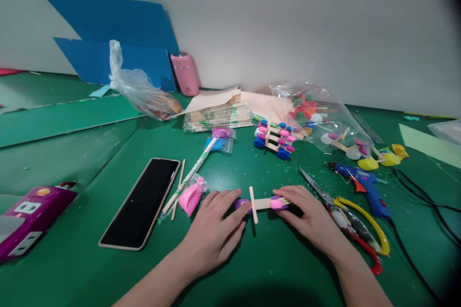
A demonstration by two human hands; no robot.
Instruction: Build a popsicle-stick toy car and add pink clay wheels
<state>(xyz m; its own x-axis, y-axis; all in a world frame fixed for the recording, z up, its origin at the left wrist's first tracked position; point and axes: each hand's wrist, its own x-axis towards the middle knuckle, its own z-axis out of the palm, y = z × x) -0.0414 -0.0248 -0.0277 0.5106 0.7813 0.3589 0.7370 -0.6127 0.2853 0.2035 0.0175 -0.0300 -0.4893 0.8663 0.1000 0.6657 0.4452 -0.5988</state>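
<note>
Stick model [263, 203] is lying squarely between the two hands, just above the table [259, 268] or resting on it; which of these, the view is not making clear. Its long axis is running from side to side, from one hand's fingertips to the other's, with a clay lump at each end. The left hand [218, 220] is pinching the purple lump [242, 205] at its end, fingers bent over it, while the right hand [308, 211] is pinching the far end beside its own purple and pink lump [278, 203], thumb below and fingers above. Neither hand is standing nearer to the model as a whole, since each is touching one end. A loose-looking thin stick [254, 211] is crossing the strip almost at a right angle, pointing away from the person, and it is sitting closer to the left fingertips than to the right; whether it is glued down, one cannot tell. Scissors [317, 187] are lying just beyond the right hand, and pink clay [192, 195] is lying near the left.
</note>
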